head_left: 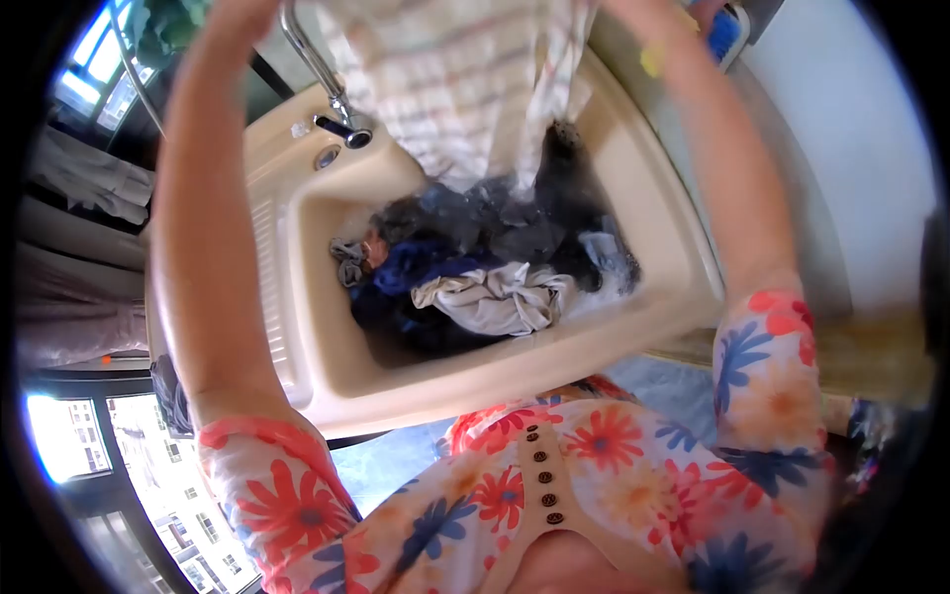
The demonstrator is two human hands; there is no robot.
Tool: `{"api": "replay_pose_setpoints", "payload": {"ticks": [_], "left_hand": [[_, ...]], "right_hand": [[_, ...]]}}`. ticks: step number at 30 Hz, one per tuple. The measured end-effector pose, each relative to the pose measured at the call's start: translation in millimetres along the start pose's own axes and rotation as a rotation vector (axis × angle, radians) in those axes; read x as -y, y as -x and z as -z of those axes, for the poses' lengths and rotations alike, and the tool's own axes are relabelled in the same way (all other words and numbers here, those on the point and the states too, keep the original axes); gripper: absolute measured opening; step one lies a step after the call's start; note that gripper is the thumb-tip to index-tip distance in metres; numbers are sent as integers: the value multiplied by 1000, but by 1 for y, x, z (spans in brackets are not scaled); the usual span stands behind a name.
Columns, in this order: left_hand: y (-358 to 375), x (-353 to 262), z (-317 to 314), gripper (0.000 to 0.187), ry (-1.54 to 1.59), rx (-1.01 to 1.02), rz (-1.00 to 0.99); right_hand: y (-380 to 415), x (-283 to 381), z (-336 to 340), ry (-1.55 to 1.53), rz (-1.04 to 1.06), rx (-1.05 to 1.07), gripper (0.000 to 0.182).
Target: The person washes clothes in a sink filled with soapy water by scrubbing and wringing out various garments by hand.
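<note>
A pale striped and checked cloth (455, 89) hangs from the top edge between my raised arms, its lower end dipping to the wet laundry. My left hand (247, 10) is mostly cut off at the top left, and its fingers do not show. Near the cloth's upper right corner, my right hand (623, 8) is also cut off, with its fingers out of sight. Dark garments (495, 223), a blue piece (421, 262) and a cream cloth (495, 297) lie in water in the beige sink (435, 396).
A chrome faucet (317, 59) with a black tip stands at the sink's back left. Ribbed draining grooves (272, 287) run down its left side. A blue brush (727, 35) is at the upper right. Fabrics (84, 317) hang at the left near windows.
</note>
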State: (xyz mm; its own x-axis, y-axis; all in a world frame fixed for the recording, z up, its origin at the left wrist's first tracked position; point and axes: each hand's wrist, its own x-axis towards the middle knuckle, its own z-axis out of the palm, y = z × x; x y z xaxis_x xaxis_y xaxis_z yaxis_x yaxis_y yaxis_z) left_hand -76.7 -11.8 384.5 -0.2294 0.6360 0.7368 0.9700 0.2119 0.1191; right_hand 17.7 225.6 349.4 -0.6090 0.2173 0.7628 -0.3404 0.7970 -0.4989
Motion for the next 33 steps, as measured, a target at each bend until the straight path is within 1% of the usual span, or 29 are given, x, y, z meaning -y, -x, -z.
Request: {"api": "replay_pose_setpoints", "payload": {"ticks": [1,2,3,4,5,6,7,9,11,13,14,17,18,19,20,21,22,23,24,25,26,27,28,29,30,32,33], "left_hand": [[31,20,-30,34,220,274,297],[60,25,-60,38,345,507,633],[87,31,-91,37,34,653,395],[122,35,-133,34,-213,607,455],[151,41,-166,32,-171,729,747],[191,49,-201,33,-121,720,835],[217,49,-229,37,-142,922,769],[271,26,-286,40,-214,944,667],[297,-6,-311,43,-232,789,738],[329,1,-357,40,-379,640,733],[335,7,-367,39,-461,556,727],[277,35,-345,33,-202,1121,797],[250,52,-325,26,-5,1107,786],[236,62,-290,26,442,896,1100],[229,67,-267,27,889,632,1376],[233,67,-272,28,1077,382,1441],[243,66,-282,29,1254,128,1482],[246,62,-289,30,1427,-139,1503],[241,45,-297,33,1488,-295,1672],[256,42,-318,35,1779,-355,1718],[273,38,-338,37,1813,-442,1654],[286,29,-351,39,1845,-529,1597],[292,5,-355,40,1793,-673,1383],[294,-5,-361,42,1767,-707,1357],[297,-15,-366,43,1741,-740,1331],[290,5,-387,44,1755,-627,1620],[290,8,-394,45,1761,-563,1768]], "right_hand": [[20,-8,-9,19,-80,141,26],[53,-59,-36,108,-62,276,30],[86,-104,-60,196,-38,412,33],[113,-135,-77,272,-154,511,33],[137,-164,-93,349,-269,608,33],[165,-191,-108,368,-311,706,31],[193,-212,-121,389,-354,803,29],[253,-216,-144,537,-83,768,23],[286,-217,-155,442,15,807,22],[301,-240,-172,308,-514,1123,26],[322,-272,-190,378,-409,1080,27],[253,-263,-170,529,119,1534,25],[231,-257,-151,255,-170,1212,22],[224,-277,-142,-62,-633,1052,23],[224,-280,-133,-338,-841,829,24],[221,-281,-130,-610,-1020,575,25],[234,-271,-140,-556,-956,447,25],[247,-258,-161,-308,-957,546,25],[238,-201,-163,-54,-994,539,24],[281,-216,-194,-357,-743,508,25],[268,-171,-190,-111,-664,670,25],[271,-138,-189,-189,-477,613,27],[268,-111,-187,-210,-297,631,27],[267,-96,-185,-230,-118,647,28],[270,-101,-188,-148,-126,620,26],[263,-137,-203,19,-111,565,23],[261,-167,-208,-55,-370,556,26]]}}
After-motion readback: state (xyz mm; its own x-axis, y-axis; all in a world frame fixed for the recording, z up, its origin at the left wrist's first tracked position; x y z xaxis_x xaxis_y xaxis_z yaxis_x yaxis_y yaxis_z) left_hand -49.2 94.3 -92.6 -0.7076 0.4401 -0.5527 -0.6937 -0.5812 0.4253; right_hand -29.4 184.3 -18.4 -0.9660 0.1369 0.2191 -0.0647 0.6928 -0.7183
